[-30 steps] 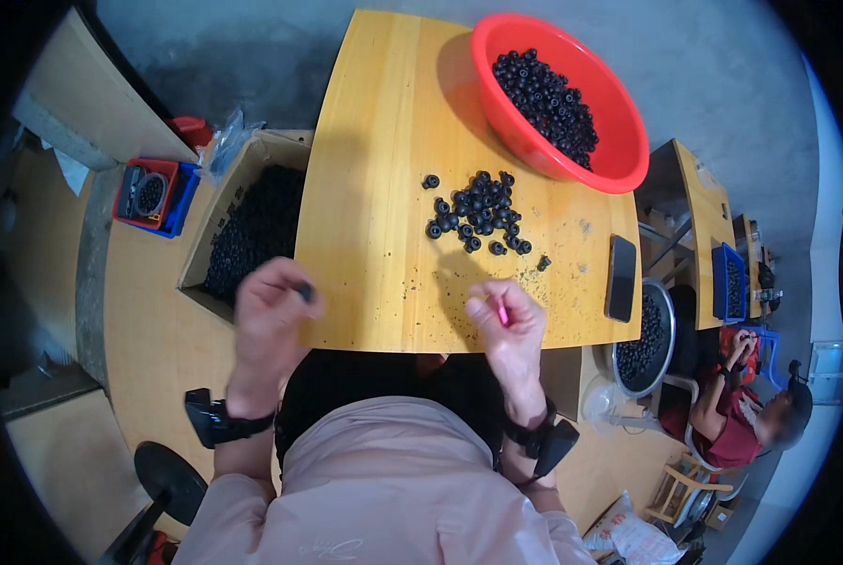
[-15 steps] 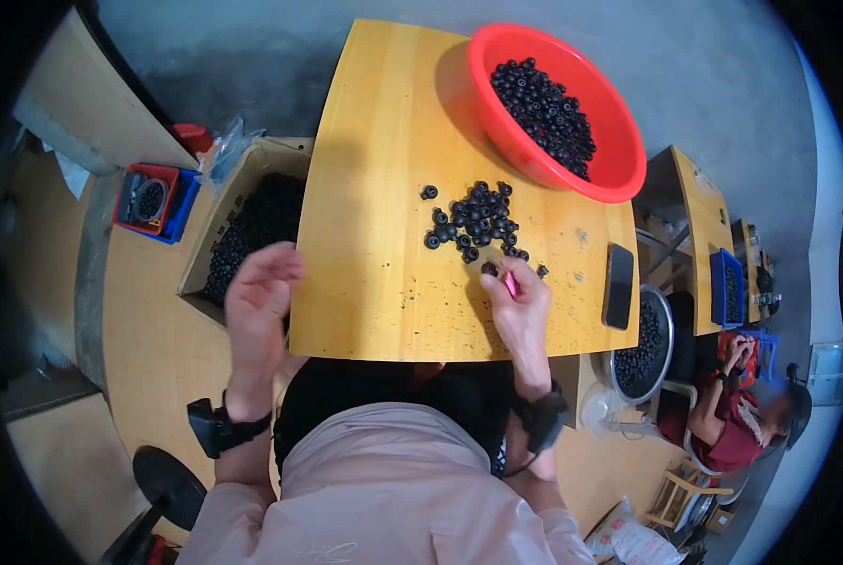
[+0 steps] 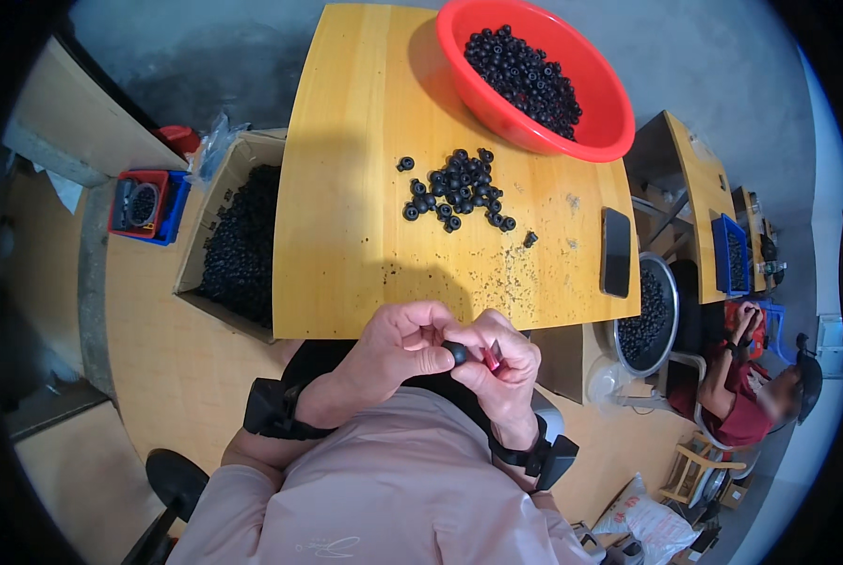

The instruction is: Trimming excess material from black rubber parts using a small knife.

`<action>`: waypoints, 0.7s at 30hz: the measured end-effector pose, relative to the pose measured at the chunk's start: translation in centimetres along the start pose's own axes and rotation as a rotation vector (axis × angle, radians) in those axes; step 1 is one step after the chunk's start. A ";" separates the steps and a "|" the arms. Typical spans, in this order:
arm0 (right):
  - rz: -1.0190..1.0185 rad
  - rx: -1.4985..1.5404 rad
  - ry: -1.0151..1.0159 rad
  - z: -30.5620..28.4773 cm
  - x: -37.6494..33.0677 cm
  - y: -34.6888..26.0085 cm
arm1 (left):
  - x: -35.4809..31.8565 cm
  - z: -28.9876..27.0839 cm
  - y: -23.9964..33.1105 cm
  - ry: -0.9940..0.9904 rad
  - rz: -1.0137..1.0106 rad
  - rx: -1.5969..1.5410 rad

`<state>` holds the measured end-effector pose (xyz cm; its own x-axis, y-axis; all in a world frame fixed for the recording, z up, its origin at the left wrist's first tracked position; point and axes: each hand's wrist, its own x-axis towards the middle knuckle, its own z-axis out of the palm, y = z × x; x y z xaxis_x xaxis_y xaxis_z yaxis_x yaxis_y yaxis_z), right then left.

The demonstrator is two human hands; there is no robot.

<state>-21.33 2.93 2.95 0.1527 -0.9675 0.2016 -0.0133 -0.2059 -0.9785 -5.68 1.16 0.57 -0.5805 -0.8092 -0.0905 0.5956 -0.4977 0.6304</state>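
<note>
My two hands meet in front of the table's near edge. Between the thumb and fingers of my left hand (image 3: 393, 350) is a small round black part (image 3: 455, 352). My right hand (image 3: 502, 369) is closed around a small pink-red tool (image 3: 490, 358), mostly hidden by the fingers, so its kind does not show. The right fingertips are close beside the black part. Beyond them on the wooden table (image 3: 337, 207) lies a loose pile of similar black parts (image 3: 459, 186). A single black part (image 3: 530, 239) lies apart to the right, among dark crumbs.
A red basin (image 3: 534, 132) of black parts stands at the far right of the table. A phone (image 3: 615, 252) lies near the right edge. On the left is a cardboard box (image 3: 192, 254) of black parts; on the right, a metal bowl (image 3: 671, 311) and a seated person (image 3: 737, 405).
My left hand has moved right from beside the table's left edge. My right hand has drawn back from the pile, bringing a black part, and the hands now meet.
</note>
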 end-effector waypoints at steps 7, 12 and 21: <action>-0.016 0.119 0.025 -0.3 -0.6 0.1 | -0.2 0.6 -0.7 -0.022 -0.057 0.007; 0.047 0.159 0.042 -0.6 -1.1 0.0 | -0.1 1.0 -1.8 0.042 -0.010 -0.048; 0.108 0.403 0.037 -1.4 -1.4 -0.6 | 0.5 1.7 -2.9 -0.024 -0.061 -0.158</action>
<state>-22.91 4.18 3.37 0.1357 -0.9865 0.0913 0.3617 -0.0364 -0.9316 -8.65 2.74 0.06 -0.6302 -0.7693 -0.1049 0.6376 -0.5899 0.4955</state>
